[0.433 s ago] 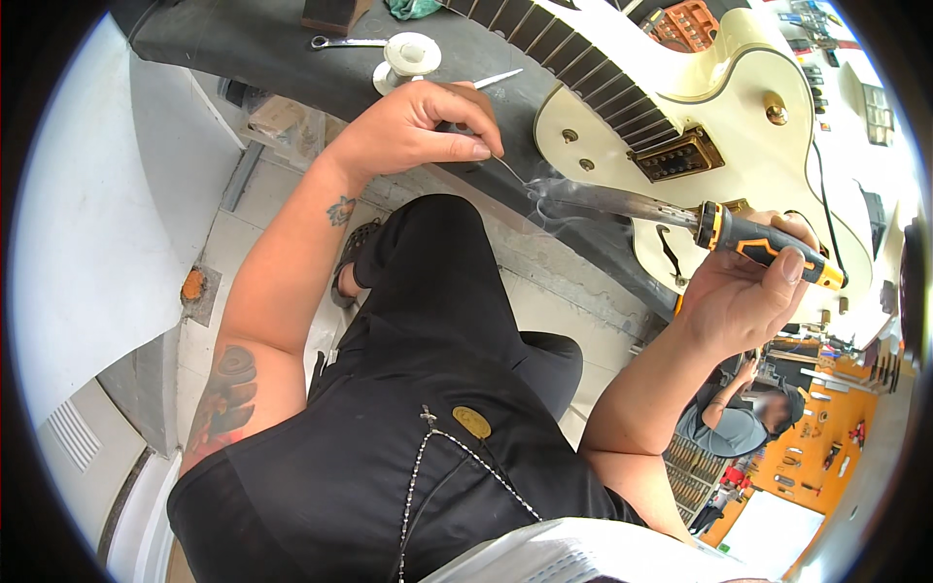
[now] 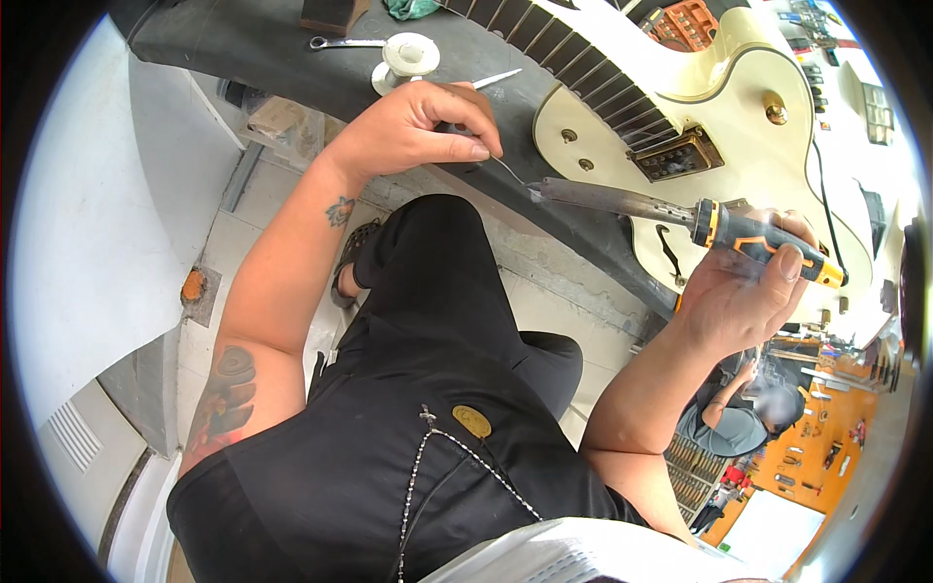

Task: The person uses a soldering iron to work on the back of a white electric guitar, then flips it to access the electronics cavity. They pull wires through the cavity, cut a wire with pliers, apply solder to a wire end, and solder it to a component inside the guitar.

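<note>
My right hand [image 2: 748, 287] is closed round the black, yellow and orange handle of a soldering iron [image 2: 622, 201], whose metal shaft points left. Between thumb and fingers, my left hand [image 2: 432, 126] pinches a thin solder wire [image 2: 509, 173], its end meeting the iron's tip. A little smoke hangs around the tip and shaft. Just beyond my left hand stands a white spool [image 2: 411, 55] of wire. Behind the iron lies a cream electric guitar [image 2: 724, 126], face up, with a dark fretboard, brass-coloured pickup and f-hole.
A dark grey bench mat [image 2: 243, 39] bears a combination wrench [image 2: 348, 43], a pointed white tool [image 2: 498, 77], a dark wooden block [image 2: 332, 14] and a green cloth [image 2: 412, 8]. An orange tool case [image 2: 682, 24] sits beyond the guitar. At right, another person [image 2: 731, 418] is near an orange tool board.
The thick smoke at the iron's tip has thinned and drifted rightward along the shaft toward my right hand. Both hands have stayed almost still.
</note>
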`<act>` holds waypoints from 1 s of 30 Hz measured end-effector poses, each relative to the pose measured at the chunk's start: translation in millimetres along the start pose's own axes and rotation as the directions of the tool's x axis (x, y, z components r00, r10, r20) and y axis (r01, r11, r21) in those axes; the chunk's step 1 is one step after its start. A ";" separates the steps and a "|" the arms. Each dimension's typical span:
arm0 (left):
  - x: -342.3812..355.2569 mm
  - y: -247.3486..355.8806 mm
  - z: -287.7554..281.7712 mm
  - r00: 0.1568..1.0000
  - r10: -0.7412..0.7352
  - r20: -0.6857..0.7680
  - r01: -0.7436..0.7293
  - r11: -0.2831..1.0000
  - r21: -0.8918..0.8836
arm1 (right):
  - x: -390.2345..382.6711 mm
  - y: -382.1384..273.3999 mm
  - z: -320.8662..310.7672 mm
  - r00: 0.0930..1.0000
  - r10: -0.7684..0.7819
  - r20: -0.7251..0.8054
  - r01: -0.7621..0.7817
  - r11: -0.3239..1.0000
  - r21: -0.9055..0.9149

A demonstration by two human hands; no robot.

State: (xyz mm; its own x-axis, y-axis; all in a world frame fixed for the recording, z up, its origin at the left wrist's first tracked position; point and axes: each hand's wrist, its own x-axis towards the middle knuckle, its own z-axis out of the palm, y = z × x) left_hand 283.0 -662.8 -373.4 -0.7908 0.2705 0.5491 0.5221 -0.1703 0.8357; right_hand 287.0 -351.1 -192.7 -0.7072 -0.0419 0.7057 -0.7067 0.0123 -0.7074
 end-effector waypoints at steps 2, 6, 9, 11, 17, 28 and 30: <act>0.3 0.5 0.9 1.000 -0.004 -0.005 0.004 1.000 -0.004 | 0.8 1.5 1.7 0.999 -0.020 -0.027 0.019 1.000 -0.013; 0.6 2.2 2.1 1.000 -0.017 -0.015 0.017 1.000 -0.010 | 1.5 -0.2 3.0 1.000 -0.009 0.004 0.009 1.000 -0.007; 0.5 1.8 1.7 1.000 -0.015 -0.013 0.015 1.000 -0.008 | 1.6 0.1 2.2 1.000 -0.016 0.021 0.016 1.000 -0.006; -0.3 1.4 1.8 1.000 -0.011 -0.012 0.010 1.000 -0.006 | 0.4 -0.2 1.5 0.999 -0.016 0.034 0.017 1.000 -0.010; 0.0 -0.9 -0.2 1.000 0.018 -0.008 -0.018 1.000 -0.002 | 1.5 0.8 2.2 1.000 -0.016 0.023 0.016 1.000 -0.002; 0.3 0.8 0.3 1.000 -0.006 -0.005 0.006 1.000 -0.020 | 1.0 1.1 1.8 1.000 -0.017 -0.012 0.017 1.000 0.001; 0.1 -0.7 0.0 1.000 0.000 -0.004 0.000 1.000 -0.012 | 0.6 0.9 2.8 1.000 -0.015 -0.013 0.015 1.000 -0.008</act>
State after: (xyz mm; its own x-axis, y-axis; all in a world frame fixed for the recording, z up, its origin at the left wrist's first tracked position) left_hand 282.4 -662.7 -374.0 -0.7921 0.2670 0.5489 0.5179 -0.1820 0.8359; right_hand 286.0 -353.9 -193.0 -0.6964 -0.0290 0.7170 -0.7176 0.0197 -0.6962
